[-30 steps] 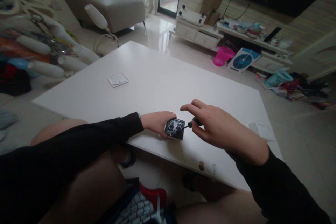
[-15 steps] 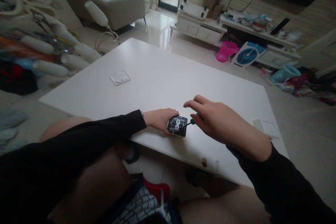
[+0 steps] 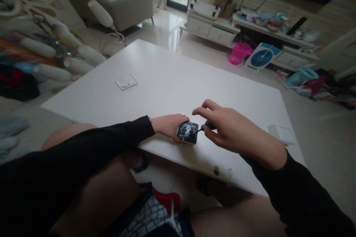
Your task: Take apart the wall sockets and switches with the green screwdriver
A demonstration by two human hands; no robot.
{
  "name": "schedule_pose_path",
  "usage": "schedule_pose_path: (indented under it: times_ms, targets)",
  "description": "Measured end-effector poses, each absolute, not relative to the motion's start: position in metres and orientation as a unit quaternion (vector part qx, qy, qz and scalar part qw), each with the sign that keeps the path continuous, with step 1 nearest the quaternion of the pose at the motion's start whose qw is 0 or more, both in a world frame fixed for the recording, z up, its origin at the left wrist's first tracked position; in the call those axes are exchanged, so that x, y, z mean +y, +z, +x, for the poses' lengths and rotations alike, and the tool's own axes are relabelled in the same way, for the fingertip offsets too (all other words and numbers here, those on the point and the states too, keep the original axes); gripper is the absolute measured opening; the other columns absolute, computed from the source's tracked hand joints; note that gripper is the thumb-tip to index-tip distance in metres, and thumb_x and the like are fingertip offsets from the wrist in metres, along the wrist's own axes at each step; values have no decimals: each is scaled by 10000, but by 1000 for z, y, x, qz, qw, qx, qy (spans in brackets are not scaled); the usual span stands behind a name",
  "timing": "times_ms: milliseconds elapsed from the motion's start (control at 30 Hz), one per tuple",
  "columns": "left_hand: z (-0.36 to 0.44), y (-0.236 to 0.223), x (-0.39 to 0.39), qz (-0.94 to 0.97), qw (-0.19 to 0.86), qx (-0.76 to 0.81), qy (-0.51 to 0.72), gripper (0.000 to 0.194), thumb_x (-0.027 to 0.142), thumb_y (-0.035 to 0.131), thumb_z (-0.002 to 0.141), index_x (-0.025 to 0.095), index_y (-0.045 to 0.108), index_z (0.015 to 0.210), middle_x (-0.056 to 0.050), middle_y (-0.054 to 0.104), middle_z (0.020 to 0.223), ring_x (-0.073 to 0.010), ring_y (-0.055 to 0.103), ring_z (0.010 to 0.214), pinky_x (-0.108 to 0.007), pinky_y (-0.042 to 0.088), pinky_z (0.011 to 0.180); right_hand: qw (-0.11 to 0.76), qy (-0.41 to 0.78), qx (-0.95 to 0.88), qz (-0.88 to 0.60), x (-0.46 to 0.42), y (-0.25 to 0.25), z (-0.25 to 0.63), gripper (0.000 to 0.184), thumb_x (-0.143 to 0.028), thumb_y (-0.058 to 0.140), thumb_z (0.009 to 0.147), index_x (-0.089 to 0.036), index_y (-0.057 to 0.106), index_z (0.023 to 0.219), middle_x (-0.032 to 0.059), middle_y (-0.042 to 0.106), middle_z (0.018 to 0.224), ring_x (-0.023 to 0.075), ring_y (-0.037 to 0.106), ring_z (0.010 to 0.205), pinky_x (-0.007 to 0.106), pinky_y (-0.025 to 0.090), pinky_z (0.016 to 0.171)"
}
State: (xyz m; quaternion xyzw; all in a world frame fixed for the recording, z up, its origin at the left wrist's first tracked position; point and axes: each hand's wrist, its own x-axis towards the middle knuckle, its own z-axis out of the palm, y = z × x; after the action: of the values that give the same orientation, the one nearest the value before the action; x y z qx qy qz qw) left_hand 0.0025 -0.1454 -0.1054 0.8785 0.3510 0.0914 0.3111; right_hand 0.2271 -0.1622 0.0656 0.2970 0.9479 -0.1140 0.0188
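A small square block [image 3: 188, 132], which looks like a wall switch, stands near the front edge of the white table [image 3: 167, 70]. Its black top has two raised mechanisms, and its side is pale. My left hand [image 3: 171, 126] grips it from the left, fingers along the far side and thumb at the near side. A screwdriver with a green handle [image 3: 208, 126] is in my right hand [image 3: 226, 124]. Its dark shaft slants down left, with the tip at the block's right side; exact contact is too small to tell. Index and middle fingers extend above the handle.
A thin square plate [image 3: 126, 81] lies at the table's left. A white box [image 3: 282, 134] sits by the right edge. Near the front edge are a small yellow-and-dark piece [image 3: 216, 170] and a small clear piece [image 3: 230, 173]. Chandelier-like white arms [image 3: 52, 72] crowd the left.
My right hand has shifted slightly left and its thumb has moved, showing more of the green handle. My left hand and the block stay in place.
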Motion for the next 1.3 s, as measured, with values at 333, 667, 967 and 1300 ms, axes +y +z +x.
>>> schedule_pose_path:
  times_ms: [333,667,967,1300]
  targets:
    - [3,-106,-145,868,345,341,106,599,361,853,654,201,571,1158,-79,664,1120,-276,615,1012,-388,488,903,51,-55,932,355,-159,60,226,267,-212,499,1032,-218,620,1270,95,672,1211,175,635,741,315,362,622]
    - [1,-103,-146,866,348,346,95,531,357,837,675,199,566,1104,-68,656,1099,-251,602,978,-368,485,866,34,-99,957,270,-157,68,234,453,-112,597,866,-210,605,1309,90,643,1204,182,652,799,317,422,698]
    - [1,-105,-147,869,341,347,87,600,372,875,636,194,568,1121,-87,652,1109,-289,608,1043,-400,494,936,66,-81,934,341,-153,67,239,275,-296,502,1035,-209,616,1271,106,694,1171,202,672,784,331,428,683]
    - [1,-105,-146,866,347,348,87,593,372,854,650,192,576,1141,-89,662,1122,-281,616,1018,-391,496,901,63,-128,955,261,-152,74,240,362,-162,599,879,-198,628,1238,84,669,1101,197,652,821,317,423,694]
